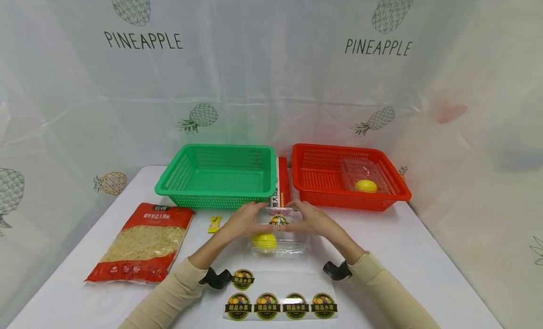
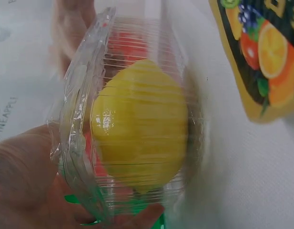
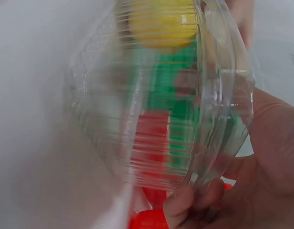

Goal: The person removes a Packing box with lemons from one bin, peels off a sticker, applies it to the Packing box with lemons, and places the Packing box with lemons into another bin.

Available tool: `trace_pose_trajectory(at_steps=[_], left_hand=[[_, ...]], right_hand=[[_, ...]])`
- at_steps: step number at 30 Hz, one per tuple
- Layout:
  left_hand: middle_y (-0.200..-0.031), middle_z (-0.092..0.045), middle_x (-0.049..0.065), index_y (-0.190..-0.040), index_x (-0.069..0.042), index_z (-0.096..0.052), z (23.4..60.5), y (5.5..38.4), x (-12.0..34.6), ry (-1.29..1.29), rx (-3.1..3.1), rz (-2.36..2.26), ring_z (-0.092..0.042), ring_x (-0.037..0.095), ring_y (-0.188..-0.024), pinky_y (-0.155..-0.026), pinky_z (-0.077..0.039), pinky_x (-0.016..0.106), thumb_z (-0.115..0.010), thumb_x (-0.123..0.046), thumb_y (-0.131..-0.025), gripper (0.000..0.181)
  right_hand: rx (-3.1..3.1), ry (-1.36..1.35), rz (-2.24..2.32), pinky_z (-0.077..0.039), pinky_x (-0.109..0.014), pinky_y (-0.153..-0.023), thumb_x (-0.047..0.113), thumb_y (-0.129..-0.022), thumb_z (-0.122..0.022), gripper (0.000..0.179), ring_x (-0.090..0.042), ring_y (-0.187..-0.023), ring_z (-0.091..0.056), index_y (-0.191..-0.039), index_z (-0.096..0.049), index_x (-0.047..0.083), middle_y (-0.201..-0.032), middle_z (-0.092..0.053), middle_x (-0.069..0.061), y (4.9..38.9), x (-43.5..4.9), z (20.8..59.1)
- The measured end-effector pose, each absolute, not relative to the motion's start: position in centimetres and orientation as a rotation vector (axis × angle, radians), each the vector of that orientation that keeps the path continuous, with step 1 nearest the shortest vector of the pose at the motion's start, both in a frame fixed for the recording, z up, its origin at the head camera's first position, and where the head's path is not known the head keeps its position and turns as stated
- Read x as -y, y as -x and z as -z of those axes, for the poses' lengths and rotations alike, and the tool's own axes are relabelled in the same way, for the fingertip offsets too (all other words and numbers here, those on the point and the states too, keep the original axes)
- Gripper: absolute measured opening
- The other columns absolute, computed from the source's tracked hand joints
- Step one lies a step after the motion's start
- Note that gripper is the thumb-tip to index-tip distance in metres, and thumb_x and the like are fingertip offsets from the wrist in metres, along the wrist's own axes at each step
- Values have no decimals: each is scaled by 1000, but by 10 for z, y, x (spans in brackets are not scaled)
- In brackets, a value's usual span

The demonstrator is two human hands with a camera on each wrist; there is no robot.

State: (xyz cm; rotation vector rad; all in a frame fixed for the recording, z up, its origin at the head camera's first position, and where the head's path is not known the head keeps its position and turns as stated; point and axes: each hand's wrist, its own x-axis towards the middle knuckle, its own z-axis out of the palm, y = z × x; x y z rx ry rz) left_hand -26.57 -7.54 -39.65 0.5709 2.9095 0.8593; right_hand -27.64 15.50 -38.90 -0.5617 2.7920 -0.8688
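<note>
Nearest, can see sticker sheet (image 1: 282,283) on counter (image 1: 407,244); just beyond, clear box (image 1: 292,244), gripped by left hand (image 1: 247,220) and right hand (image 1: 313,220), with long axis left to right. From left wrist, can make out lemon (image 2: 141,126) whole inside, lying lengthwise too; only from head view, can see round label (image 1: 278,220) on top. Can find bare counter rightward, then green basket (image 1: 220,201) and red basket (image 1: 339,199) beyond

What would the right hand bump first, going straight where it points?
Past the clear box the right hand holds, maybe the red package between the green basket and red basket; depth is unclear.
</note>
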Motion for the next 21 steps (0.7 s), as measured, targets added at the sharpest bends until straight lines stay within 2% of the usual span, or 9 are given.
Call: trace_pose_trajectory(at_steps=[9, 14, 15, 17, 19, 21], left_hand=[[-140, -58, 13, -140, -6, -54, 397, 273, 79, -739, -2856, -961, -52, 32, -131, -106, -45, 52, -74, -41, -85, 67], [-138, -60, 11, -136, -11, -59, 399, 274, 77, -715, -2897, -957, -55, 32, -128, -100, -48, 53, -71, -41, -89, 58], [-136, -61, 10, -135, -12, -60, 400, 275, 76, -701, -2923, -939, -57, 31, -126, -96, -50, 50, -70, -42, -89, 55], [-133, -64, 10, -133, -14, -62, 401, 275, 74, -668, -2964, -912, -64, 28, -108, -77, -54, 41, -68, -44, -90, 52], [-124, -69, 11, -131, -15, -64, 403, 277, 71, -646, -3003, -877, -63, 23, -83, -58, -46, 30, -66, -46, -90, 52], [-122, -70, 10, -130, -16, -65, 405, 278, 68, -629, -3036, -853, -55, 18, -70, -47, -33, 24, -66, -49, -90, 52]], right_hand=[[-2669, 800, 978, -45, -60, -102, 36, -87, -74, 54, -38, -128, -52, -130, -53, 12, -136, -58, -17, 281, -166, 390], [-2697, 789, 988, -49, -58, -97, 34, -91, -69, 40, -37, -122, -57, -123, -57, 12, -128, -63, -17, 285, -163, 392], [-2727, 763, 969, -52, -55, -94, 36, -91, -69, 39, -35, -119, -60, -120, -58, 13, -125, -65, -15, 286, -161, 392], [-2797, 694, 916, -55, -48, -88, 41, -89, -70, 38, -30, -109, -63, -114, -59, 14, -119, -68, -13, 286, -156, 393], [-2867, 615, 846, -56, -41, -81, 46, -86, -72, 39, -25, -100, -65, -109, -60, 16, -113, -69, -10, 286, -151, 392], [-2912, 552, 793, -55, -36, -74, 49, -84, -73, 43, -21, -92, -63, -108, -59, 16, -109, -69, -8, 285, -147, 390]])
